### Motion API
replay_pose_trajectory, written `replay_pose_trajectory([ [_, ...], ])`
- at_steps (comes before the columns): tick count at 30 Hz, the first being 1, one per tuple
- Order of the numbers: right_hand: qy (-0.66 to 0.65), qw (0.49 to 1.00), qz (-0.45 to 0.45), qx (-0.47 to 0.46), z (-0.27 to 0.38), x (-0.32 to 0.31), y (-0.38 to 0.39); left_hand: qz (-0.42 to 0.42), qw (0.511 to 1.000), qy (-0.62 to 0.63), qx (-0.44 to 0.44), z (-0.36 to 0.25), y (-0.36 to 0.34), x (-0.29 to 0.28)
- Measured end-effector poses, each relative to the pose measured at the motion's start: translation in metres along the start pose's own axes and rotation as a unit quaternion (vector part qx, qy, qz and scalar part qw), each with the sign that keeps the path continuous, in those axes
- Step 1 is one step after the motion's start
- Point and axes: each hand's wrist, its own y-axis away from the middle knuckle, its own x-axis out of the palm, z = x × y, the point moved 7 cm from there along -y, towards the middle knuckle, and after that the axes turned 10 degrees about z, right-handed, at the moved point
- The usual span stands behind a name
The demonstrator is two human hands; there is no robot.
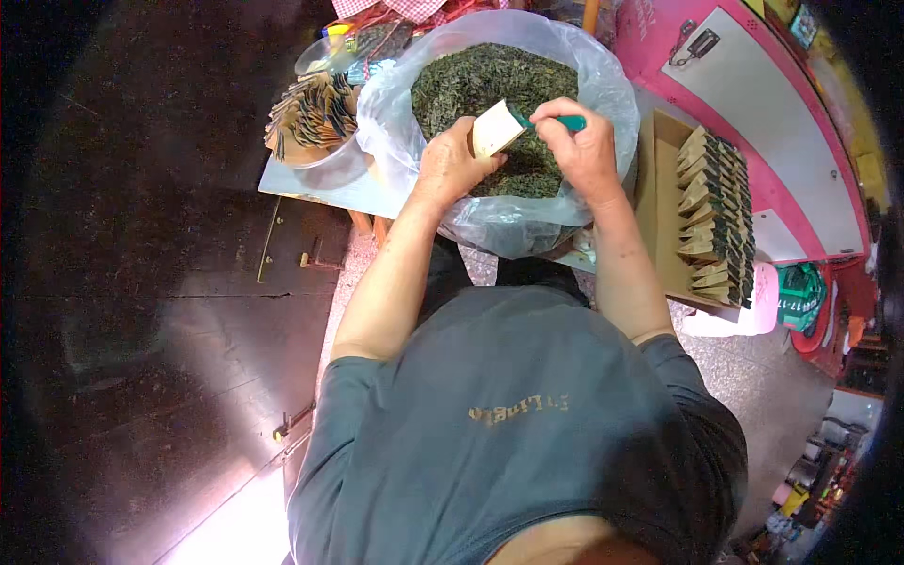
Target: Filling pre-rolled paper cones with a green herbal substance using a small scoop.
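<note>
Left hand [450, 165] is gripping a small pale pouch [496, 128], fingers closed, holding it over the bag of dried green leaves [471, 80] | right hand [582, 146] is clasping a green-handled scoop [556, 122] at its mouth | filled pouches are standing in the cardboard tray [659, 207], right.

The green-handled scoop [565, 122] shows only its handle; its bowl is hidden behind the small cream paper pouch [495, 129] and the right hand [582, 146]. The clear plastic bag of dried green leaves [490, 85] hides most of the surface beneath it.
</note>
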Motion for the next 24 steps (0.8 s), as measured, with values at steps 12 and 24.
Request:
replay_pose_trajectory([
  [12,0.06,0.991,-0.093,0.079,-0.075,-0.024,0.011,-0.004,1.0,0.001,-0.005,0.004,-0.001,0.002],
  [24,-0.235,0.928,-0.166,0.237,-0.101,-0.011,0.031,-0.008,1.0,-0.004,-0.008,0.002,0.001,-0.001],
])
